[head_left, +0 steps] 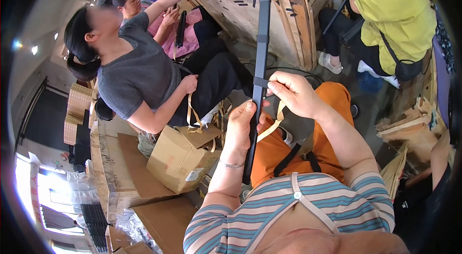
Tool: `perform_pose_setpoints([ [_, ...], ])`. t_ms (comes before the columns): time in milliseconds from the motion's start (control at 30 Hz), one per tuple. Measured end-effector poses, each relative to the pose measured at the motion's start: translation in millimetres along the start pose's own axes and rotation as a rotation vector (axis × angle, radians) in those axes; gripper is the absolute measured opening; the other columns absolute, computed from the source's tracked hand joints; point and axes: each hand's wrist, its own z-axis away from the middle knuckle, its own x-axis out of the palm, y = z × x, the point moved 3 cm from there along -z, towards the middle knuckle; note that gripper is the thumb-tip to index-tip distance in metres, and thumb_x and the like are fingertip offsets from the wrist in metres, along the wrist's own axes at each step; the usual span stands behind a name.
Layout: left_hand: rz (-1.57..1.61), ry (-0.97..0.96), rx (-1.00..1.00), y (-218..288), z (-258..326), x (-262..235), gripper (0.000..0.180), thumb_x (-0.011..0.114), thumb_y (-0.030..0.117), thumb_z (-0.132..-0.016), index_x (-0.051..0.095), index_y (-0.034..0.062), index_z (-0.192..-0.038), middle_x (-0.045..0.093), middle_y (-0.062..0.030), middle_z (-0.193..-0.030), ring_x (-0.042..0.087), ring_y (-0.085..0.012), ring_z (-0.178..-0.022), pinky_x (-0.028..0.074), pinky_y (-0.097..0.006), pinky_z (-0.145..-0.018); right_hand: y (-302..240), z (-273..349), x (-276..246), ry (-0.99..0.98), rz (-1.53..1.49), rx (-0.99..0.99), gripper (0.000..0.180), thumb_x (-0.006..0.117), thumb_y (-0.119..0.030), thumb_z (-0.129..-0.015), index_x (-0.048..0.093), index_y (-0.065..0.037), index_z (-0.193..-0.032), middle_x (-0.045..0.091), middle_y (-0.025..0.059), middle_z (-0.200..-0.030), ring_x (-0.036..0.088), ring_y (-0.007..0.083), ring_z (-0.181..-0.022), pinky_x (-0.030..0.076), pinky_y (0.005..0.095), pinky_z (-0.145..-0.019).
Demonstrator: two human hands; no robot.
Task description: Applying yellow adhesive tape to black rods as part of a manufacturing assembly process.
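A long, slim black bar [263, 57], perhaps several flat strips together, stands up in front of me, slanting slightly. My left hand [240, 121] is wrapped round its lower part, thumb along the front. Higher up, a narrow black band [260, 82] crosses the bar. My right hand [296, 94] is closed, with thumb and finger pinching the right end of that band. A pale yellow ribbon [276, 124] hangs in a loop below my right hand, beside the bar; where its upper end goes is hidden.
A large wooden crate [240, 18] stands ahead. To my left sits a person in a grey shirt [139, 61], near an open cardboard box [180, 158]. A person in yellow [394, 8] sits at the far right. Broken cardboard [409, 126] lies to my right.
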Motion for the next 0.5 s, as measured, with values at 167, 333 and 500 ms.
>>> perform_pose_setpoints([
  [167,-0.103,0.098,0.127,6,-1,3,0.029,0.041,0.025,-0.094,0.054,-0.0008,-0.096,0.051,-0.0054,-0.060,0.040,-0.0101,-0.045,0.031,-0.021,-0.043,-8,1,-1,0.003,0.043,0.025,0.017,0.051,-0.016,-0.089,0.053,0.000,-0.081,0.050,0.0081,-0.060,0.042,0.0125,-0.051,0.035,0.0278,-0.048],
  [333,0.046,-0.060,0.018,8,0,6,0.029,0.039,0.027,-0.094,0.051,0.0010,-0.093,0.046,-0.0042,-0.057,0.036,-0.0087,-0.040,0.029,-0.021,-0.039,-10,5,-4,-0.010,-0.037,0.014,0.018,0.052,-0.016,-0.088,0.053,0.000,-0.079,0.050,0.0076,-0.060,0.041,0.0122,-0.054,0.037,0.0273,-0.051],
  [500,0.482,-0.399,-0.192,0,-2,10,0.041,0.033,0.041,-0.094,0.046,0.0025,-0.087,0.036,-0.0001,-0.048,0.027,-0.0066,-0.032,0.021,-0.021,-0.030,-22,5,-3,-0.100,-0.069,0.003,0.019,0.053,-0.016,-0.089,0.053,0.000,-0.078,0.052,0.0016,-0.068,0.044,0.0065,-0.063,0.038,0.0228,-0.055],
])
